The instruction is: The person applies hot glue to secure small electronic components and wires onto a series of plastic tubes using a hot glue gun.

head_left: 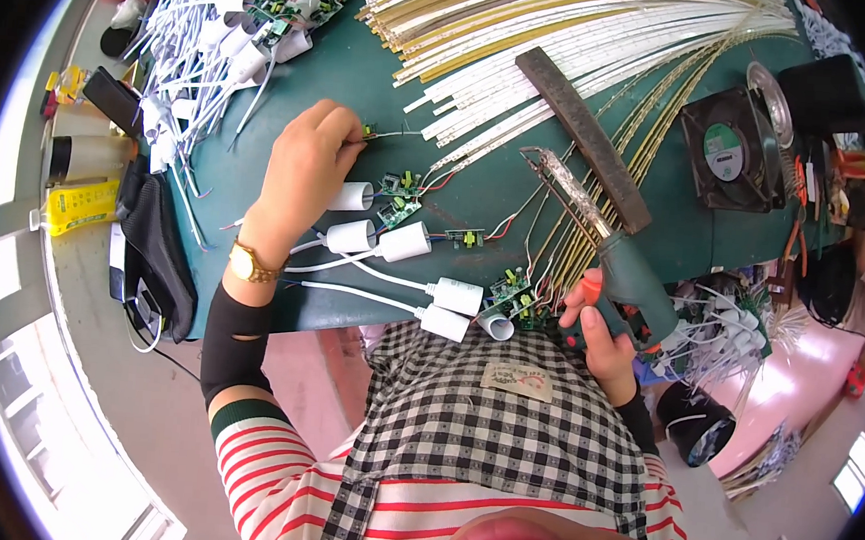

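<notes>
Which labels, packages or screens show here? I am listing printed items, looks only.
Yellow packet: left table edge, flat, yellow with dark print.
Fan label: round, green and white, centre of the black square fan, right.
Apron patch: small tan rectangle on the checked apron.
Dark phone: far left, screen off.

A green table [367,60] carries everything, with a dark flat bar [582,135] lying slantwise near its middle. Above and under the bar fan out white and yellow strips [530,26]; to its right sits a black fan [730,150]. Left of the bar lie small green circuit boards [398,197] and white plastic caps [404,240] with cords, and farther left a heap of white cords [213,44].
</notes>
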`<state>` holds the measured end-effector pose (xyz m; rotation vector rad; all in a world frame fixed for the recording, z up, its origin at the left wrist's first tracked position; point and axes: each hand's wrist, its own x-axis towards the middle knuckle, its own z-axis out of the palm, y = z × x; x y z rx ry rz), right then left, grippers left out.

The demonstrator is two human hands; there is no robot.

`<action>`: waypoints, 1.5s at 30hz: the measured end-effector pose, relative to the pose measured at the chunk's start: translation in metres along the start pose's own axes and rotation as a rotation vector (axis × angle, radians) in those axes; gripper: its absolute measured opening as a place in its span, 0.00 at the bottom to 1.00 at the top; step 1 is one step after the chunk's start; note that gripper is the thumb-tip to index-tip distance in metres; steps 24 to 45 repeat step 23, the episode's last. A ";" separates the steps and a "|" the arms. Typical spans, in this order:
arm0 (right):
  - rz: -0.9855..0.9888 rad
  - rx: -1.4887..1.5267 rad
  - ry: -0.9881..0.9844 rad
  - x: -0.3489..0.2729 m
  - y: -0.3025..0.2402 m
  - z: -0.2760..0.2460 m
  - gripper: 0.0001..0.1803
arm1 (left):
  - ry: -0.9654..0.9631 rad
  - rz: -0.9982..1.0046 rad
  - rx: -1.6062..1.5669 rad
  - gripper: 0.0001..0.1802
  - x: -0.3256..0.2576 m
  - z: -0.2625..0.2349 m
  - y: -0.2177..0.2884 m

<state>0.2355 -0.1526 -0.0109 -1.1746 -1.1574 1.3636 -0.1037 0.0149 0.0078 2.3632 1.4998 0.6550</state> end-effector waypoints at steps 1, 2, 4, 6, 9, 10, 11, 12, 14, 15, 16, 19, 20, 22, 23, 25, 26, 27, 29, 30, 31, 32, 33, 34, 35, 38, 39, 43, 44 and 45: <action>0.000 0.002 0.002 0.000 0.000 0.001 0.21 | 0.095 0.132 0.080 0.11 -0.002 0.003 0.001; -0.025 0.005 -0.006 0.002 0.000 0.001 0.21 | 0.129 0.114 0.044 0.09 -0.002 0.005 0.004; -0.051 0.008 -0.012 0.002 0.001 0.001 0.21 | 0.104 0.014 -0.022 0.07 -0.007 0.005 0.007; -0.052 0.007 -0.006 0.002 0.003 0.001 0.21 | 0.084 -0.089 -0.087 0.06 -0.009 0.004 0.007; -0.048 -0.034 -0.012 0.003 0.001 0.000 0.20 | 0.043 -0.239 -0.238 0.06 -0.009 0.000 0.002; -0.051 -0.036 -0.012 0.003 0.001 0.000 0.20 | 0.020 -0.243 -0.253 0.08 -0.008 -0.002 0.001; -0.057 -0.030 -0.011 0.003 0.002 0.001 0.20 | -0.002 -0.249 -0.267 0.10 -0.007 -0.004 0.002; -0.062 -0.024 -0.010 0.003 0.003 0.001 0.20 | 0.001 -0.248 -0.267 0.10 -0.005 -0.005 0.002; -0.069 -0.017 -0.017 0.003 0.004 0.000 0.21 | -0.078 -0.085 -0.246 0.12 -0.003 -0.006 0.004; -0.074 -0.009 -0.022 0.003 0.004 -0.001 0.22 | -0.076 -0.085 -0.247 0.12 -0.003 -0.007 0.003; -0.074 -0.011 -0.023 0.003 0.003 0.000 0.22 | -0.092 -0.058 -0.227 0.11 -0.004 -0.007 0.003; -0.070 -0.033 -0.008 0.003 0.001 0.003 0.20 | -0.086 0.096 -0.070 0.11 -0.004 -0.003 0.001; -0.064 -0.036 -0.004 0.002 0.002 0.003 0.20 | -0.060 0.219 0.071 0.11 -0.004 -0.001 0.001; -0.058 -0.042 -0.001 0.001 0.003 0.003 0.20 | -0.085 0.210 0.127 0.13 -0.004 0.000 0.003; -0.057 -0.046 -0.002 0.000 0.004 0.002 0.20 | -0.111 0.198 0.187 0.14 -0.004 0.000 0.006; -0.057 -0.046 -0.002 0.000 0.004 0.002 0.20 | -0.111 0.198 0.187 0.14 -0.004 0.000 0.006; -0.057 -0.046 -0.002 0.000 0.004 0.002 0.20 | -0.111 0.198 0.187 0.14 -0.004 0.000 0.006; -0.057 -0.046 -0.002 0.000 0.004 0.002 0.20 | -0.111 0.198 0.187 0.14 -0.004 0.000 0.006; -0.057 -0.046 -0.002 0.000 0.004 0.002 0.20 | -0.111 0.198 0.187 0.14 -0.004 0.000 0.006; -0.057 -0.046 -0.002 0.000 0.004 0.002 0.20 | -0.111 0.198 0.187 0.14 -0.004 0.000 0.006; -0.057 -0.046 -0.002 0.000 0.004 0.002 0.20 | -0.111 0.198 0.187 0.14 -0.004 0.000 0.006; -0.057 -0.046 -0.002 0.000 0.004 0.002 0.20 | -0.111 0.198 0.187 0.14 -0.004 0.000 0.006; -0.057 -0.046 -0.002 0.000 0.004 0.002 0.20 | -0.111 0.198 0.187 0.14 -0.004 0.000 0.006; -0.057 -0.046 -0.002 0.000 0.004 0.002 0.20 | -0.111 0.198 0.187 0.14 -0.004 0.000 0.006; -0.057 -0.046 -0.002 0.000 0.004 0.002 0.20 | -0.111 0.198 0.187 0.14 -0.004 0.000 0.006; -0.057 -0.046 -0.002 0.000 0.004 0.002 0.20 | -0.111 0.198 0.187 0.14 -0.004 0.000 0.006; -0.057 -0.046 -0.002 0.000 0.004 0.002 0.20 | -0.111 0.198 0.187 0.14 -0.004 0.000 0.006; -0.057 -0.046 -0.002 0.000 0.004 0.002 0.20 | -0.111 0.198 0.187 0.14 -0.004 0.000 0.006; -0.057 -0.046 -0.002 0.000 0.004 0.002 0.20 | -0.111 0.198 0.187 0.14 -0.004 0.000 0.006; -0.057 -0.046 -0.002 0.000 0.004 0.002 0.20 | -0.111 0.198 0.187 0.14 -0.004 0.000 0.006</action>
